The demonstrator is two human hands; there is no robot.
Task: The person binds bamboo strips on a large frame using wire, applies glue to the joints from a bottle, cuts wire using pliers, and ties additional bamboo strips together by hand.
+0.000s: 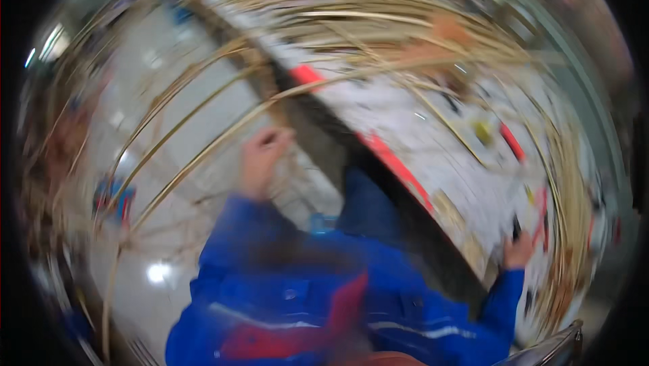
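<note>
My left hand (262, 162) is raised left of the table edge, in front of a long pale bamboo-like strip (203, 151) that bends down toward the floor. Its fingers are curled together; blur hides what, if anything, they hold. Over the near right part of the table, my right hand (518, 252) is closed around a slim black object (516, 227), perhaps a handle; its kind is too blurred to tell. Long strips (571, 197) lie curved along the table's right side, beyond that hand.
The white table (419, 136) has a dark edge with red strips (395, 166) along it. More long strips (324, 1) are heaped across its far end. A red slim object (512, 143) and a yellow-green item (482, 132) lie on top. Pale shiny floor (182, 217) spreads to the left.
</note>
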